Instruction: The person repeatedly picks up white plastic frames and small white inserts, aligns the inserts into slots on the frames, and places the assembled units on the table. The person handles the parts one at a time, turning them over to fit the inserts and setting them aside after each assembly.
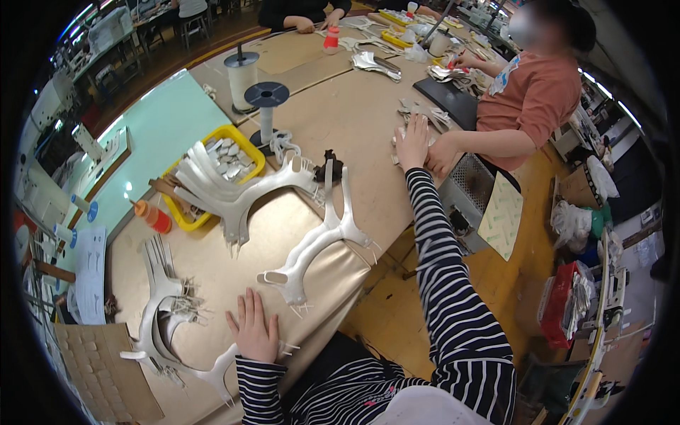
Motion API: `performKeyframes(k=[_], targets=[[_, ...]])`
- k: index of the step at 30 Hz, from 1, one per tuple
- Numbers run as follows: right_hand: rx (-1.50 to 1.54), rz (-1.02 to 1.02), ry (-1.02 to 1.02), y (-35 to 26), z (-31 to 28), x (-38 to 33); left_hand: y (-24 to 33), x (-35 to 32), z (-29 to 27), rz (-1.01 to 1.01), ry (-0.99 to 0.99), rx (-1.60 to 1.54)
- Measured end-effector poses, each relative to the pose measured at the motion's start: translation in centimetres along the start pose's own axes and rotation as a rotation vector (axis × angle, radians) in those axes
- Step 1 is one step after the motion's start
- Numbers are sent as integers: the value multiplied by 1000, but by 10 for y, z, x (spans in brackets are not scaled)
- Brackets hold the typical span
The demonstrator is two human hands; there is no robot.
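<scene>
The left grip lay open, low middle. The right grip was at the pale pieces, upper middle; I couldn't tell if it held any. Going gently seemed best.

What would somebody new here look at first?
Probably the bright yellow basket of small pale pieces, left of centre. Then the shiny white branching pieces on the gold cover, near the left hand. The striped right sleeve stands out too, right of the middle, and someone's orange shirt at upper right.
</scene>
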State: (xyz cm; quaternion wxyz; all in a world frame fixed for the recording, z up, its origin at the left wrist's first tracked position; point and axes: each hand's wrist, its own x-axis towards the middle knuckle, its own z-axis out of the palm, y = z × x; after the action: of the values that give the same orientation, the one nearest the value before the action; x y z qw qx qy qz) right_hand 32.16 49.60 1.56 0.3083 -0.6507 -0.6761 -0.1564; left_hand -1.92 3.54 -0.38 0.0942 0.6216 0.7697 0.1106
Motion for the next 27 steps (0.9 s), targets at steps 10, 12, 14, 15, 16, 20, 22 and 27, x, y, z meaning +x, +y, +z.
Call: performKeyframes(k=[10,12,14,15,16,20,22,27], targets=[[-78,118,-225,43,60,-28,1,-1,0,-9,-21,38],[-73,133,-222,41,57,-27,1,0,0,-9,-22,52],[-85,129,-190,37,56,-28,1,0,-1,3,-16,76],[-79,124,-181,37,56,-28,1,0,-1,1,-12,76],[-71,111,-173,37,56,-28,1,0,-1,0,-10,75],[-69,107,-143,40,58,-29,1,0,1,-4,-11,62],[-66,111,-163,41,58,-28,0,0,1,-7,-11,63],[-50,109,-177,39,55,-28,-1,0,3,2,0,70]])
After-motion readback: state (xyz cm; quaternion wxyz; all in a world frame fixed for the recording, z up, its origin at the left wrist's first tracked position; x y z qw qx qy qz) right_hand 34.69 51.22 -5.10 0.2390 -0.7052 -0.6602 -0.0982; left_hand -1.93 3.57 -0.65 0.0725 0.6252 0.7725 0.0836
